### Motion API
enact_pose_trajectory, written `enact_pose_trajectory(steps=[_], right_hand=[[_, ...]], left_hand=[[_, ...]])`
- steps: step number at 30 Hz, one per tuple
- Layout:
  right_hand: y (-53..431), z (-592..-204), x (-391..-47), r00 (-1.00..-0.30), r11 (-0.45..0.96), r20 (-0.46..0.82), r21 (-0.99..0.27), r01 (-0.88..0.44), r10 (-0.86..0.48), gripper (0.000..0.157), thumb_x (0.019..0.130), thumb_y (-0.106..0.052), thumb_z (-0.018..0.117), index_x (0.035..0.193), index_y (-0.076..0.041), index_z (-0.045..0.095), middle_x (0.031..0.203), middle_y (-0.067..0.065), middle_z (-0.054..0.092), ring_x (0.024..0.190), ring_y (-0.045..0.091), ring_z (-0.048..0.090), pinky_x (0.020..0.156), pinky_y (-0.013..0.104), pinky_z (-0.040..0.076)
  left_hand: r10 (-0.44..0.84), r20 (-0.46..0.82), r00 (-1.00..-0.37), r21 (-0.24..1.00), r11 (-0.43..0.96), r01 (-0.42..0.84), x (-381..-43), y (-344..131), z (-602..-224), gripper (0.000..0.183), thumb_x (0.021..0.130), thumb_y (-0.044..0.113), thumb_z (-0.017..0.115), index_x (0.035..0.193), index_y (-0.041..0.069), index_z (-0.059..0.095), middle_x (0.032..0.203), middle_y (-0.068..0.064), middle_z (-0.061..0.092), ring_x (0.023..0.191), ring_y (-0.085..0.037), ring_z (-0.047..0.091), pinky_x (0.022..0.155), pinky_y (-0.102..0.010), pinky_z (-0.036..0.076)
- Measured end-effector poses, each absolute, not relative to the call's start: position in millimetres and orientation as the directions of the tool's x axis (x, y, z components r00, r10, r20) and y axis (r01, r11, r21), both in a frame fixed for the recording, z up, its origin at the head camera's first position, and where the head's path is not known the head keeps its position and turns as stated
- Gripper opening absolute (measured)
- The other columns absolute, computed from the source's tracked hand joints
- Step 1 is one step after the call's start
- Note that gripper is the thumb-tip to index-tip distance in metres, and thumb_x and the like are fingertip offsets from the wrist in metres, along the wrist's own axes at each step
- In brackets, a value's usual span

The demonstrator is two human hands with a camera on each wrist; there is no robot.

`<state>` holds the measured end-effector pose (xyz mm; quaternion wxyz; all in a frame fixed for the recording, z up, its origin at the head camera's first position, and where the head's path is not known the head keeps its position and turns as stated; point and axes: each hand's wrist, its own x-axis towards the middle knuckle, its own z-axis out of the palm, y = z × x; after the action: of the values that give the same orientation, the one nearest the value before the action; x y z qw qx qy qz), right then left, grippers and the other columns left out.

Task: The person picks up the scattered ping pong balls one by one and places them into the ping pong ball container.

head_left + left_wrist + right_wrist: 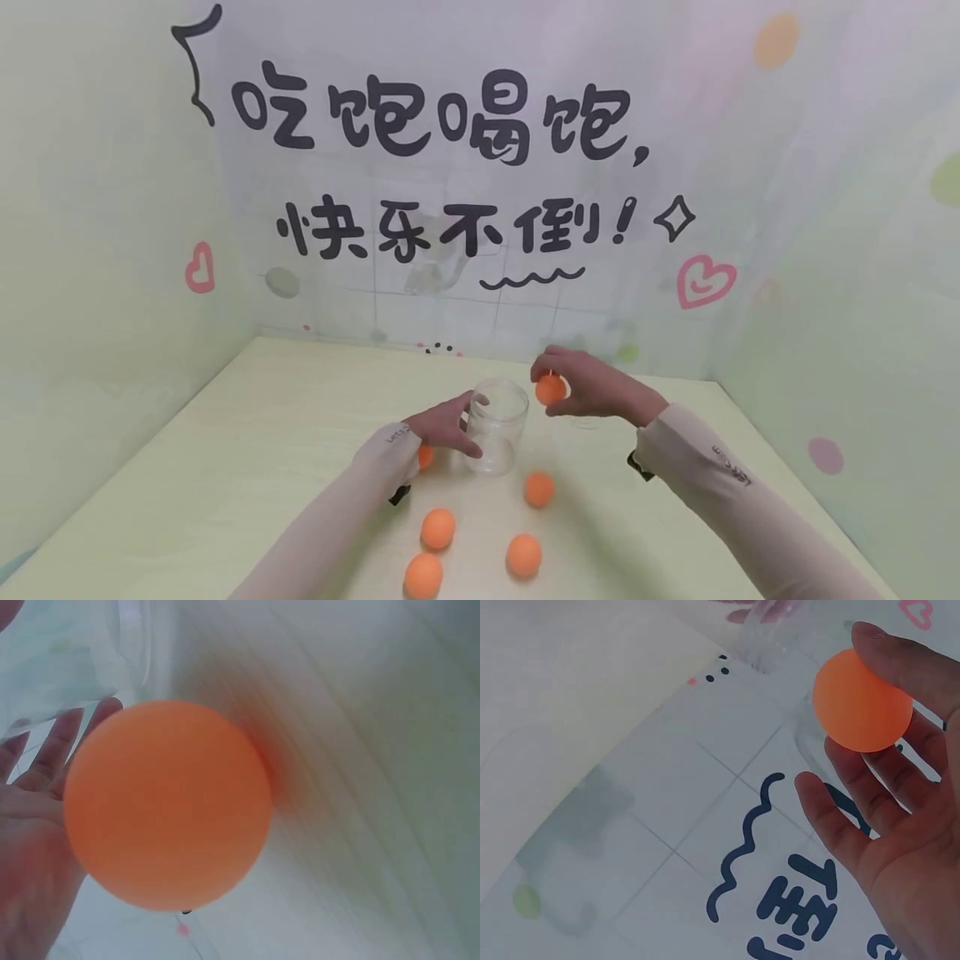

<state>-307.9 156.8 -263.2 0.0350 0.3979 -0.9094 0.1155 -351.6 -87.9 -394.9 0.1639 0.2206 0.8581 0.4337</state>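
A clear plastic jar [498, 437] stands upright on the table with its open mouth up. My left hand [446, 422] holds it from the left, thumb at the near side and fingers round the back. To the right of the rim, my right hand [592, 385] pinches an orange ball [551, 391] between thumb and fingertips, raised off the table. The right wrist view shows this ball [862, 701] against the thumb and fingers. Another orange ball [169, 806] lies close by the left wrist, partly hidden by that hand in the head view.
Several more orange balls lie on the pale table [225, 450]: one ball [539, 489] near the jar, another ball [524, 557] closer in, and two touching or nearly so, a ball [438, 529] and a ball [423, 576]. Printed walls [450, 317] enclose the back and sides.
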Motion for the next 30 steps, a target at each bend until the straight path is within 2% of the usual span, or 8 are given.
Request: enact_pose_trajectory(steps=[10, 14, 22, 30], right_hand=[[137.9, -224.7, -333.4, -0.694, 0.674, 0.179, -0.166, -0.72, -0.697, 0.03, 0.073, -0.004, 0.075, 0.1, -0.011, 0.062, 0.093, 0.002, 0.057, 0.083, 0.017, 0.051, 0.075, 0.03, 0.045], [132.9, -225.2, -337.3, -0.697, 0.674, 0.174, -0.18, -0.717, -0.695, 0.03, 0.074, -0.005, 0.074, 0.101, -0.01, 0.062, 0.094, 0.003, 0.056, 0.082, 0.016, 0.051, 0.075, 0.029, 0.045], [123.1, -232.1, -340.2, -0.681, 0.654, 0.17, -0.194, -0.732, -0.712, 0.03, 0.074, -0.004, 0.073, 0.101, -0.009, 0.062, 0.096, 0.004, 0.057, 0.084, 0.017, 0.051, 0.076, 0.029, 0.045], [119.0, -236.6, -346.1, -0.677, 0.648, 0.164, -0.198, -0.735, -0.718, 0.031, 0.073, -0.005, 0.073, 0.101, -0.01, 0.062, 0.095, 0.003, 0.057, 0.083, 0.016, 0.051, 0.075, 0.028, 0.044]], left_hand=[[0.516, -0.071, -0.854, 0.799, 0.542, 0.261, -354.0, -87.4, -389.8, 0.077, 0.072, 0.01, 0.08, 0.136, 0.012, 0.038, 0.122, -0.006, 0.054, 0.102, -0.024, 0.057, 0.089, -0.038, 0.044], [0.532, -0.077, -0.843, 0.797, 0.541, 0.268, -350.6, -86.0, -393.1, 0.077, 0.072, 0.009, 0.08, 0.136, 0.011, 0.037, 0.121, -0.007, 0.054, 0.101, -0.022, 0.057, 0.088, -0.036, 0.044], [0.515, -0.082, -0.853, 0.782, 0.564, 0.265, -344.7, -84.3, -390.0, 0.077, 0.073, 0.008, 0.079, 0.137, 0.01, 0.036, 0.123, -0.01, 0.052, 0.103, -0.025, 0.056, 0.091, -0.04, 0.044], [0.532, -0.096, -0.841, 0.766, 0.579, 0.279, -347.8, -86.7, -389.2, 0.076, 0.074, 0.015, 0.078, 0.136, 0.01, 0.036, 0.126, -0.011, 0.049, 0.103, -0.022, 0.054, 0.091, -0.038, 0.044]])
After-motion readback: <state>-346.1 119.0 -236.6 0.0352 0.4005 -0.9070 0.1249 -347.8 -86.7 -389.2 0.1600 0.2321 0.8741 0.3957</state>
